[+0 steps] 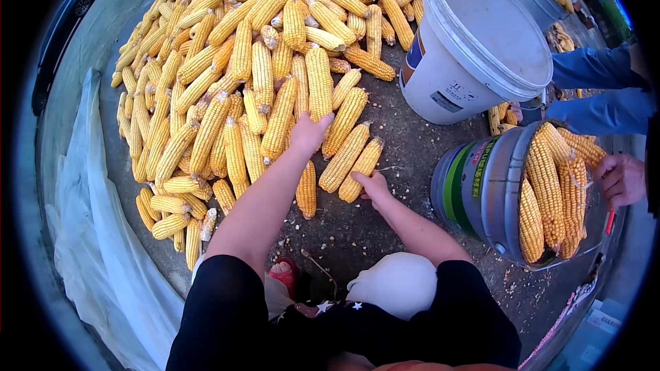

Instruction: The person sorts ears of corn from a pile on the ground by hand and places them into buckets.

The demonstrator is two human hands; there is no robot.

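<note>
My left hand (311,133) is closed round the lower end of a yellow corn cob (319,82) at the near side of a large heap of husked cobs (227,48). My right hand (373,187) holds the near end of another corn cob (362,170), its fingers partly hidden beneath it. Right beside that one lies a second loose cob (344,158), on the dark ground. One more cob (306,191) rests just below my left hand, partly covered by my wrist.
A white plastic bucket (454,55) stands upright to the right of the heap. A grey-green bucket (481,192) packed with cobs is tilted nearer me, and another person's hand (622,180) is by its mouth. Clear plastic sheeting (103,233) lies at the left.
</note>
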